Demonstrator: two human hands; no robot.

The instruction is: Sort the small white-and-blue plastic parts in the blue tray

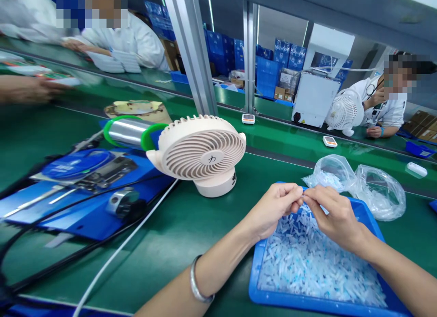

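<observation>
Both of my hands meet over the far part of a blue tray [254, 271]. Many small white and light-blue strips [307, 262] fill the tray. My left hand [278, 208] pinches with thumb and forefinger, a metal bangle [196, 280] on its wrist. Fingertip to fingertip with it, my right hand [336, 212] pinches as well. Whatever sits between the fingertips is too small to make out. Just behind the tray lie two clear plastic bags, one with small pale pieces [332, 173] and another [380, 192] to its right.
A pale desk fan [205, 155] stands left of the tray. Further left is a blue machine [88, 208] with cables and a solder-like wire spool [128, 130]. Co-workers in white sit across the bench, near a white fan [344, 110]. Another person's hand [34, 87] reaches in at left.
</observation>
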